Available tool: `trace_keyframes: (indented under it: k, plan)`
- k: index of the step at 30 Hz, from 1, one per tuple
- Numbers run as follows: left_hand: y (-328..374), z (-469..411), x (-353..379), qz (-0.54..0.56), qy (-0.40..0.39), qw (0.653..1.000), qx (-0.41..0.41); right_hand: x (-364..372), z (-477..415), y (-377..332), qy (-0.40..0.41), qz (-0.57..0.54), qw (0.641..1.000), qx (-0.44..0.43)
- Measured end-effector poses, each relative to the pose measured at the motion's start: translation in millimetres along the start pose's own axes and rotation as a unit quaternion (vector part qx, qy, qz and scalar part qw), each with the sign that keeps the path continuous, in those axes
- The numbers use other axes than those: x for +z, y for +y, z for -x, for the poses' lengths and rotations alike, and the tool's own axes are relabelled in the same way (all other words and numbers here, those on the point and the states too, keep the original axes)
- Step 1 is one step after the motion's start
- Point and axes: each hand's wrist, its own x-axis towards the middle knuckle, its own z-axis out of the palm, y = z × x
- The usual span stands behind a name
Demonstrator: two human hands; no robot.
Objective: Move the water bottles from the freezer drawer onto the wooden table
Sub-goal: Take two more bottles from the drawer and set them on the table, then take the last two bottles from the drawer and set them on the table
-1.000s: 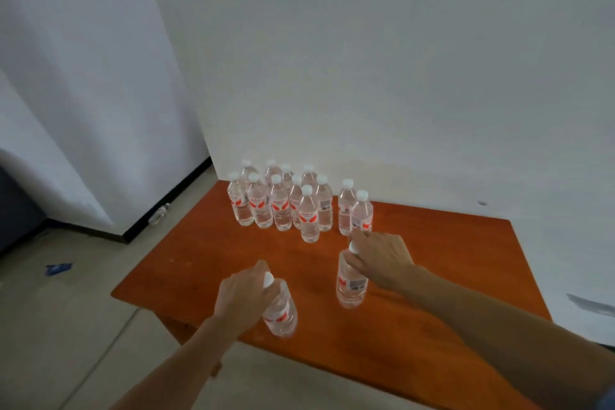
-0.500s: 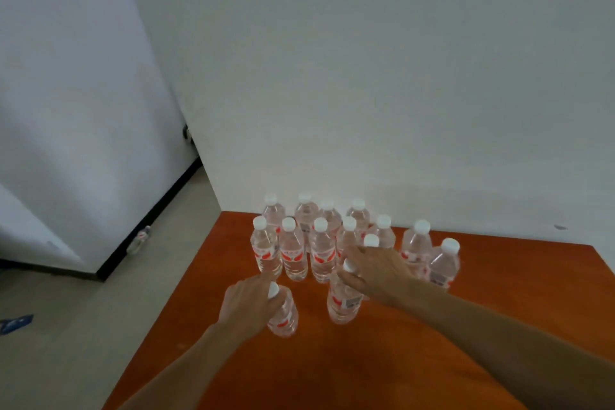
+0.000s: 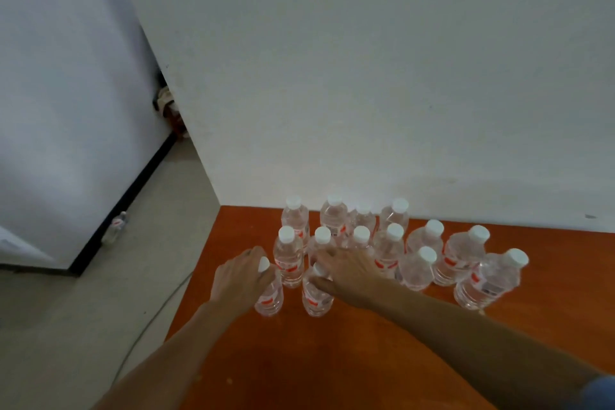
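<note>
Two bottles are getting set down at the front of the table (image 3: 332, 359) right now. Going left to right: a stray bottle (image 3: 114, 230) is lying on the floor by the wall, way off from everything. Then the left hand (image 3: 243, 280) is wrapping around the neck of the left bottle (image 3: 269, 298), fingers curled snug, bottle upright and touching the wood. Just beside it, the right hand (image 3: 349, 273) is gripping the top of the right bottle (image 3: 316, 296) the same way. Behind and to the right, the other bottles (image 3: 387, 253) are standing bunched together near the white wall (image 3: 366, 76).
</note>
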Motion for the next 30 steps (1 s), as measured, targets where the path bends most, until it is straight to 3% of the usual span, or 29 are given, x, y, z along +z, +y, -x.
trace_keyframes:
  k: [7,13,17,22,30]
  plan:
    - [-5,-8,-6,-0.038,0.019,0.999,0.008,10,-9,0,-0.009,-0.023,0.998,0.053]
    - [17,-16,-26,-0.055,0.098,0.991,0.065,-9,26,11,0.019,-0.048,0.994,0.098]
    - [87,-8,-41,-0.015,0.105,0.985,0.137,-29,85,34,0.04,-0.017,0.988,0.149]
    - [202,31,-19,0.006,0.053,0.966,0.253,-52,201,67,0.042,-0.016,0.969,0.245]
    - [386,143,57,0.014,-0.045,0.902,0.429,-67,473,77,0.065,0.024,0.888,0.454]
